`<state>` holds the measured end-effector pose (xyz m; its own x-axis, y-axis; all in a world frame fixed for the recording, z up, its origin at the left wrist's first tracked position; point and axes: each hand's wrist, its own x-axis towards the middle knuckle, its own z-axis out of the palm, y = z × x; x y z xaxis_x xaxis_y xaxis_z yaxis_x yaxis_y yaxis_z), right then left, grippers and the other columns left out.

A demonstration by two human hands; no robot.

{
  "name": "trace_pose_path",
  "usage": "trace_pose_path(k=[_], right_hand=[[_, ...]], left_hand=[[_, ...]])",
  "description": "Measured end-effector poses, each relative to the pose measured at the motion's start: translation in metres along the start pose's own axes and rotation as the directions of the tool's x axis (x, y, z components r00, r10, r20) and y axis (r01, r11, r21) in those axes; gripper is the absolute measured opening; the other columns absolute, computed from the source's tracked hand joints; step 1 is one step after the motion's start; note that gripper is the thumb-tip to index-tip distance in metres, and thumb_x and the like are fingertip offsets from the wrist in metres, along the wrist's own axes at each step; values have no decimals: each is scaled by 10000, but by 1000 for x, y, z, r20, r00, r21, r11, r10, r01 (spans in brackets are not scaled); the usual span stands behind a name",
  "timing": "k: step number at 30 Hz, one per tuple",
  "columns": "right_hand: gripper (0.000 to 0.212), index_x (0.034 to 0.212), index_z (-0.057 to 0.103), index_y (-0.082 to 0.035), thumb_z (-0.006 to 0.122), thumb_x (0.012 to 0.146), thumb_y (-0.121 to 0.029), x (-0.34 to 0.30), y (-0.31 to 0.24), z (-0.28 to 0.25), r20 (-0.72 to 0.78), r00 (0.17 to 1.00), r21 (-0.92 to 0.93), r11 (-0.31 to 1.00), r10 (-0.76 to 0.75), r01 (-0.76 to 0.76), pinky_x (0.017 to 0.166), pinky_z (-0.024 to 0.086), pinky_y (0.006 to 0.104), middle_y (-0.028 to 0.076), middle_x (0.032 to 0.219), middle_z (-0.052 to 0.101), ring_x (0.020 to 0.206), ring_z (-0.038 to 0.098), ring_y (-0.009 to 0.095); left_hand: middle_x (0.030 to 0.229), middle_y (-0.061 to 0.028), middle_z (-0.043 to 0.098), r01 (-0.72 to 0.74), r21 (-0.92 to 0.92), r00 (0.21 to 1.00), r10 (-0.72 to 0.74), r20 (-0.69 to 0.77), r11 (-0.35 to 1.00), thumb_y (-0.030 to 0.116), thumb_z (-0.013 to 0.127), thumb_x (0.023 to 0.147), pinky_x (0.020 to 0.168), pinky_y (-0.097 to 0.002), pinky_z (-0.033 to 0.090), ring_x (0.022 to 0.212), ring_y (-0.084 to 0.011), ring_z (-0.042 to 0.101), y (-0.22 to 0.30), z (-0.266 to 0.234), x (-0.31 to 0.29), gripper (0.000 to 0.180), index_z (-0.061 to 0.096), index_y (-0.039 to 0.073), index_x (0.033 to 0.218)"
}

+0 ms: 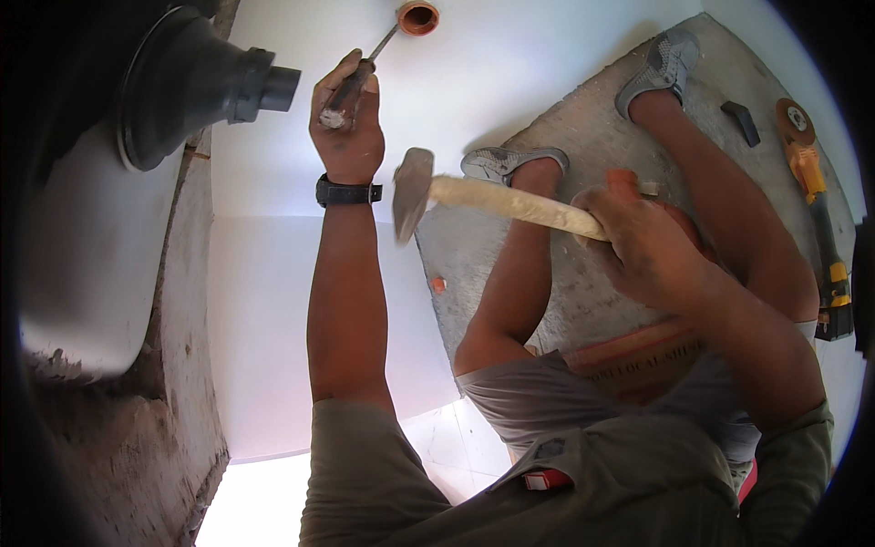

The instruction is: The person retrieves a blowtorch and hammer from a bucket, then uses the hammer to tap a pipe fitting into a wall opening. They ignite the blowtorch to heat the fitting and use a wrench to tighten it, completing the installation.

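Note:
My left hand (pixel 354 141) is closed around the dark handle of a screwdriver (pixel 349 94), perhaps a slim chisel. Its metal shaft points up and right, and its tip is at the left rim of an orange-brown pipe end (pixel 418 18) set in the white wall. My right hand (pixel 640 239) grips the pale wooden handle of a hammer (pixel 510 202) over my legs. The steel head hangs to the left, below my left hand and apart from the screwdriver. Behind my right hand an orange pipe fitting (pixel 623 182) is partly hidden.
A black drain fitting (pixel 196 87) juts from a white basin (pixel 100 264) on the left. Between my feet and legs lies a rough concrete slab (pixel 583 118). On the right rest a yellow-orange angle grinder (pixel 806 169) and a small black angled piece (pixel 741 122). An orange fragment (pixel 438 285) sits near the slab's left edge.

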<state>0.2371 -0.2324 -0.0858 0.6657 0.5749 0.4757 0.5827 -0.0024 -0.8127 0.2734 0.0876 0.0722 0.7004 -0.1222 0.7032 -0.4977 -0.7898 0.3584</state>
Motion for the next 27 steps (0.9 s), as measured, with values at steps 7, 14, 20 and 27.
trace_pose_path(k=[7, 14, 20, 27], right_hand=[[261, 996, 587, -86, 731, 869, -263, 44, -15, 16, -79, 983, -184, 971, -168, 152, 600, 534, 424, 107, 778, 656, 654, 675, 296], [322, 920, 576, -69, 725, 866, -350, 59, -33, 11, -113, 870, -216, 867, -480, 450, 512, 530, 386, 84, 708, 612, 610, 671, 265], [355, 878, 567, -105, 590, 948, -453, 80, -38, 9, -45, 993, -356, 931, -107, 84, 507, 528, 368, 39, 623, 594, 587, 677, 230], [354, 896, 597, -105, 638, 922, -455, 64, -48, 8, -46, 900, -283, 869, -434, 405, 505, 510, 395, 75, 695, 635, 574, 649, 233]], left_hand=[[1272, -164, 641, 33, 22, 999, -32, -43, 999, 103, 635, 973, 1017, -365, 508, 1113, -213, 642, -7, 11, -2, 250, 589, 28, 1207], [1293, -180, 618, -6, -81, 999, 2, -42, 997, 76, 616, 976, 987, -335, 517, 1123, -205, 626, -14, 12, -1, 260, 548, -2, 1214], [1257, -200, 630, 93, -40, 988, -97, -117, 995, 106, 630, 973, 1003, -359, 529, 1107, -224, 630, -15, 14, -4, 247, 551, -7, 1178], [1266, -182, 627, -42, -116, 999, 41, -12, 992, 97, 632, 970, 999, -355, 524, 1132, -218, 621, -22, 7, 0, 268, 543, -2, 1203]])
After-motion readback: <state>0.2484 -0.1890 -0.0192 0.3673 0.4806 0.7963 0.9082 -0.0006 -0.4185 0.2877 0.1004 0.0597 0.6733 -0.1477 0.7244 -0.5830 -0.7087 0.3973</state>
